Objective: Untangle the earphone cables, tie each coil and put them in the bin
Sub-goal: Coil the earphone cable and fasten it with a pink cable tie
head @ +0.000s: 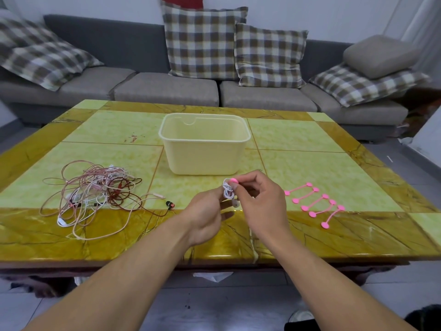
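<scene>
While our left hand (pixel 207 211) pinches the small white coil (pixel 228 192) above the table's (pixel 334 235) near edge, our right hand (pixel 260 199) grips the pink tie (pixel 233 180) at its top; we judge it best to keep the loops pinched tight and wrap the tie snugly round the middle. White and thin, the coil dangles an earbud. Beyond it, the cream bin (pixel 205 151) looks empty; a pink, white and dark red tangle (pixel 93 194) lies left.
</scene>
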